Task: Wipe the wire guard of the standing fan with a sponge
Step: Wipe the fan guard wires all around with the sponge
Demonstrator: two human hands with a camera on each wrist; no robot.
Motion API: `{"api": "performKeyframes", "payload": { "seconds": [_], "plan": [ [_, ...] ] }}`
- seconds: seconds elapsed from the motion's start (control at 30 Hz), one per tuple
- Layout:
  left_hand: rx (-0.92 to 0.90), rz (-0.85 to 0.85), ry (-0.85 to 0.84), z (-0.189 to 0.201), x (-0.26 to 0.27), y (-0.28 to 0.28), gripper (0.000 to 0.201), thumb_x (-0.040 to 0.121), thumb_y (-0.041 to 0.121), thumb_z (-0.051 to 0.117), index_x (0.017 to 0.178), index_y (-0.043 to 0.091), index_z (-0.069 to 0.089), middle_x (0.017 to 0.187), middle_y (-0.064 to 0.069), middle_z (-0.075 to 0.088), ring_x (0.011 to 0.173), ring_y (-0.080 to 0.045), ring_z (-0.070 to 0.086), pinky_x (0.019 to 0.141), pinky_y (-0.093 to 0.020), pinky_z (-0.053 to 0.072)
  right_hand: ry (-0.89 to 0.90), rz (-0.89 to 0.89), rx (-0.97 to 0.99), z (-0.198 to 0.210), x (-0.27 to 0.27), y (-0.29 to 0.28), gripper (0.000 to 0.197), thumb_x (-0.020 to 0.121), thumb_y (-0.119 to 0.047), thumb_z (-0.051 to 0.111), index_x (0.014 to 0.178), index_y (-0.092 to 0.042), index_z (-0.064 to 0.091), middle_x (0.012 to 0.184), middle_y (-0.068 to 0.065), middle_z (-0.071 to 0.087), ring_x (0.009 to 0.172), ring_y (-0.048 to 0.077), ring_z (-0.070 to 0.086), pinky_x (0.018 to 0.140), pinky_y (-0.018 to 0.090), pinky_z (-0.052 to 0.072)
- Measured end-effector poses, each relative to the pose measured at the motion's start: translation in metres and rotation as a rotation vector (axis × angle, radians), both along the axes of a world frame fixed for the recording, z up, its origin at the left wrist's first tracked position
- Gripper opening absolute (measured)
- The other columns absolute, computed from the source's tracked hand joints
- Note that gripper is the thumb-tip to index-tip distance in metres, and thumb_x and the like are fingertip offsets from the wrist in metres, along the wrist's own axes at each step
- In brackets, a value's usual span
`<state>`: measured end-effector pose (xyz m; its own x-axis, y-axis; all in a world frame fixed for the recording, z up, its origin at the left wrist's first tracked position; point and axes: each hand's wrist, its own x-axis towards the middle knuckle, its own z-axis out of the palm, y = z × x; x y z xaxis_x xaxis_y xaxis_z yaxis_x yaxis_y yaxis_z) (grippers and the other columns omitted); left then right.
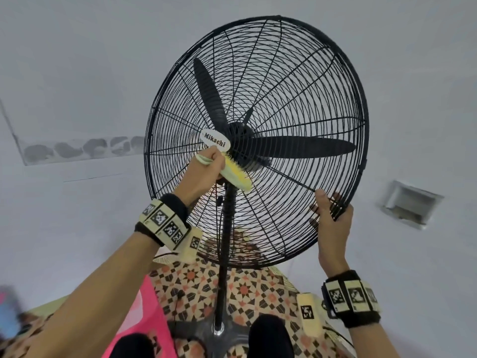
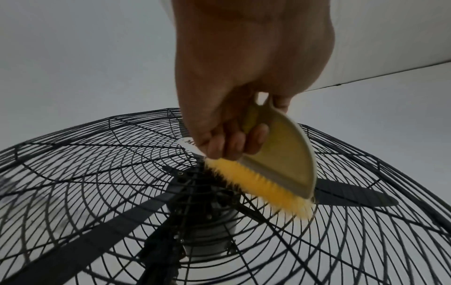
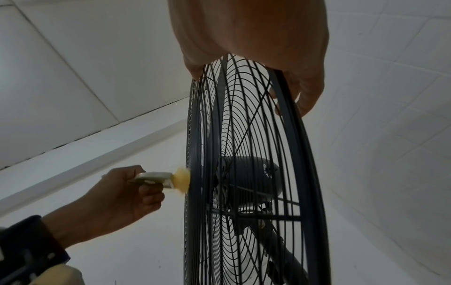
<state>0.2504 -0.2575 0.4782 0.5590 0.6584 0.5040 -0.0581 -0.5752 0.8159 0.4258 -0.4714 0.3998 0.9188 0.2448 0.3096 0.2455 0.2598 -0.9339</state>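
A black standing fan faces me, its round wire guard [image 1: 284, 86] tilted back, with a white "Mikachi" badge [image 1: 215, 140] at the centre. My left hand [image 1: 214, 161] grips a pale green brush with yellow bristles [image 1: 236, 178]; no sponge is in view. The bristles press on the guard just below the badge, over the hub. In the left wrist view the fingers [image 2: 231, 142] curl round the brush handle [image 2: 280, 169] against the guard [image 2: 97, 164]. My right hand [image 1: 333, 215] holds the guard's lower right rim, thumb in front and fingers behind [image 3: 307, 92].
The fan's black pole [image 1: 225, 241] runs down to a base on a patterned mat [image 1: 258, 285]. A pink sheet [image 1: 149, 306] lies to the left. White walls surround the fan, with a recessed box [image 1: 410, 202] at the right. Dark feet [image 1: 268, 334] stand near the base.
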Motion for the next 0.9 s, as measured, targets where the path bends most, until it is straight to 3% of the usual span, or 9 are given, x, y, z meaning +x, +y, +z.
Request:
{"api": "performKeyframes", "payload": {
  "seconds": [0.07, 0.13, 0.27, 0.4, 0.57, 0.67, 0.73, 0.83, 0.9],
  "plan": [
    [-0.02, -0.018, -0.104, 0.001, 0.002, -0.004, 0.022, 0.104, 0.003, 0.044, 0.084, 0.013, 0.041, 0.09, -0.002, 0.047, 0.081, -0.015, 0.049, 0.066, -0.015, 0.051, -0.003, 0.002, 0.005, -0.001, -0.003, 0.001, 0.063, 0.081, -0.066, 0.072, 0.128, -0.031, 0.051, 0.119, -0.013, 0.065, 0.112, 0.007, 0.062, 0.105, 0.041, 0.05],
    [-0.059, -0.015, -0.151, -0.006, 0.005, -0.011, 0.017, 0.104, 0.003, 0.044, 0.089, 0.011, 0.045, 0.1, -0.007, 0.05, 0.093, -0.022, 0.053, 0.079, -0.029, 0.057, -0.007, 0.001, 0.007, -0.001, -0.006, 0.003, 0.062, 0.08, -0.066, 0.072, 0.127, -0.031, 0.051, 0.117, -0.013, 0.065, 0.11, 0.006, 0.062, 0.104, 0.04, 0.05],
    [-0.121, -0.008, 0.015, -0.011, -0.001, -0.007, 0.023, 0.109, 0.011, 0.041, 0.09, 0.01, 0.054, 0.096, -0.001, 0.056, 0.092, -0.025, 0.055, 0.088, -0.042, 0.056, 0.008, -0.007, 0.02, 0.001, -0.004, 0.002, 0.063, 0.08, -0.066, 0.071, 0.126, -0.028, 0.052, 0.116, -0.011, 0.065, 0.108, 0.005, 0.062, 0.104, 0.039, 0.051],
    [-0.121, -0.061, -0.149, 0.0, -0.008, -0.018, 0.026, 0.105, 0.003, 0.042, 0.082, 0.013, 0.041, 0.085, 0.001, 0.049, 0.074, -0.007, 0.052, 0.061, -0.016, 0.047, -0.005, -0.011, 0.02, 0.0, -0.007, 0.003, 0.055, 0.08, -0.066, 0.072, 0.119, -0.033, 0.053, 0.114, -0.008, 0.066, 0.107, 0.01, 0.064, 0.103, 0.044, 0.054],
    [-0.13, -0.013, -0.033, -0.021, 0.003, -0.028, 0.026, 0.106, 0.023, 0.044, 0.091, 0.003, 0.049, 0.107, -0.017, 0.057, 0.094, -0.024, 0.056, 0.086, -0.037, 0.058, 0.0, -0.003, 0.03, -0.001, -0.008, 0.003, 0.069, 0.073, -0.077, 0.073, 0.122, -0.032, 0.053, 0.115, -0.011, 0.067, 0.107, 0.008, 0.065, 0.102, 0.046, 0.054],
    [-0.128, -0.032, 0.048, -0.015, -0.005, -0.024, 0.023, 0.111, 0.012, 0.04, 0.095, 0.004, 0.055, 0.085, -0.005, 0.056, 0.065, -0.004, 0.056, 0.057, -0.01, 0.047, 0.005, -0.022, 0.027, -0.003, -0.006, 0.0, 0.067, 0.075, -0.077, 0.072, 0.122, -0.032, 0.053, 0.115, -0.01, 0.066, 0.108, 0.01, 0.064, 0.105, 0.049, 0.052],
    [-0.143, -0.057, -0.025, -0.008, -0.008, -0.025, 0.021, 0.109, 0.006, 0.04, 0.091, 0.006, 0.052, 0.079, -0.001, 0.052, 0.052, 0.004, 0.054, 0.047, -0.007, 0.04, 0.001, -0.031, 0.026, -0.003, -0.009, 0.002, 0.069, 0.072, -0.08, 0.072, 0.121, -0.034, 0.054, 0.115, -0.009, 0.068, 0.109, 0.012, 0.065, 0.103, 0.05, 0.053],
    [-0.106, -0.024, -0.11, -0.01, -0.001, -0.033, 0.025, 0.11, 0.008, 0.04, 0.086, 0.013, 0.047, 0.086, 0.001, 0.053, 0.061, 0.005, 0.053, 0.054, -0.009, 0.044, 0.001, -0.04, 0.038, -0.002, -0.014, 0.006, 0.079, 0.07, -0.081, 0.073, 0.127, -0.029, 0.053, 0.116, -0.011, 0.068, 0.108, 0.009, 0.066, 0.102, 0.047, 0.054],
    [-0.109, -0.01, -0.071, -0.017, 0.004, -0.038, 0.024, 0.111, 0.012, 0.039, 0.089, 0.012, 0.049, 0.092, 0.001, 0.055, 0.074, -0.003, 0.056, 0.064, -0.016, 0.052, 0.006, -0.043, 0.034, -0.001, -0.013, 0.007, 0.079, 0.071, -0.08, 0.074, 0.128, -0.03, 0.052, 0.117, -0.013, 0.068, 0.109, 0.007, 0.065, 0.103, 0.046, 0.054]
  ]
}}
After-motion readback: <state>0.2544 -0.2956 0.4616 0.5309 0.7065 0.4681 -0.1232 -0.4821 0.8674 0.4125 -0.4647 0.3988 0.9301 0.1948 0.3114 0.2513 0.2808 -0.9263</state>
